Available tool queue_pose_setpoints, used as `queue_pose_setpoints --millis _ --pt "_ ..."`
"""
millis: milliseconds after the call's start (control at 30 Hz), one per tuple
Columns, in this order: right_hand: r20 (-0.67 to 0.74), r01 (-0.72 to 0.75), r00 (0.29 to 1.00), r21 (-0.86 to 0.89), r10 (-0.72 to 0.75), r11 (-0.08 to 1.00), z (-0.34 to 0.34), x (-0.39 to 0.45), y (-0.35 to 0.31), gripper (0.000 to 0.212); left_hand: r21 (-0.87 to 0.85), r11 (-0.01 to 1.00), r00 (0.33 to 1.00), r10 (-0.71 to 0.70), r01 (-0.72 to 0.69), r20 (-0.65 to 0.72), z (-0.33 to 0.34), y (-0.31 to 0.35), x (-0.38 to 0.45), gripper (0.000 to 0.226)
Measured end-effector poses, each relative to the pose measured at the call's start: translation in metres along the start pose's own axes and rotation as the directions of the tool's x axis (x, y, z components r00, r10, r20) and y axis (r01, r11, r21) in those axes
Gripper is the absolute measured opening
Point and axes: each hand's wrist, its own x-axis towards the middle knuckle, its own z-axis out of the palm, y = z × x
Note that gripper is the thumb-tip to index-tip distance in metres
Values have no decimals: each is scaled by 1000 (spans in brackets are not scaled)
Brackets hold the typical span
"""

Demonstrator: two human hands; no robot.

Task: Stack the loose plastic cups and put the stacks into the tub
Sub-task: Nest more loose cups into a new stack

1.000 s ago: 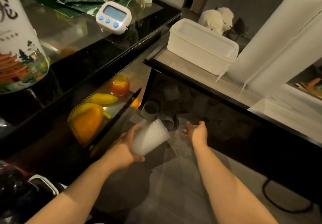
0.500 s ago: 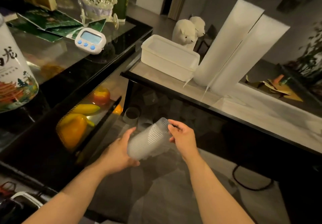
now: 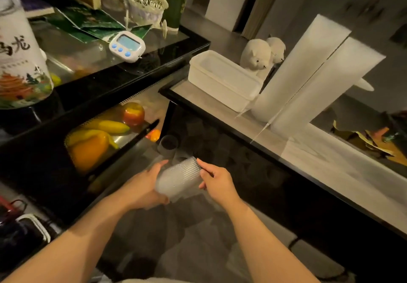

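**Both hands closing on the cup stack**

Compared with a second ago, the right hand [image 3: 217, 182] is no longer reaching down toward the shadowed floor under the table; it is now gripping the open end of the ribbed plastic cups [image 3: 179, 178], and the view is lifting so that more of the tabletop is showing.

The left hand [image 3: 143, 185] is cupping the base end of the stack, fingers wrapped round it, while the right is pinching the rim end between thumb and fingers. The stack is lying tilted between the hands, in the air below the table edge. How many cups are nested I cannot tell.

The white tub [image 3: 222, 80] is sitting on the table [image 3: 220, 106], well apart from the hands and looking empty, beside two tall white rolls [image 3: 308, 77]. Another loose cup [image 3: 168, 145] is standing on the floor just beyond the hands, with dimmer shapes behind it.

To seat the cups well, the hands should probably be pressing straight along the stack's axis, lightly, since thin walls like these are likely to buckle or jam if squeezed askew.
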Motion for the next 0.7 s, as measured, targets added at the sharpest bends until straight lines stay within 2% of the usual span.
queue_pose_setpoints --millis 133,233,333,400,467,533,700 --pt "99 -16 995 -26 19 1000 8 17 1 35 -7 998 998 -55 55 7 1 -9 6 119" --pt "114 -40 993 4 39 999 15 33 9 31 -36 994 995 -102 102 7 5 -23 7 126" --pt "41 -37 998 -110 41 993 22 49 24 29 -65 978 979 -199 197 -37 10 -35 6 108" --pt "75 -27 996 -214 44 976 25 56 34 40 -64 964 962 -263 258 -72 12 -40 5 103" --pt "171 -1 982 -422 81 906 32 70 47 50 -101 949 948 -306 297 -84 11 -45 4 106" --pt "260 75 957 -651 129 755 39 86 50 53 -156 942 943 -315 297 -105 9 -48 1 108" --pt "340 198 929 -795 149 574 47 108 46 55 -239 931 939 -314 275 -141 7 -57 -7 114"
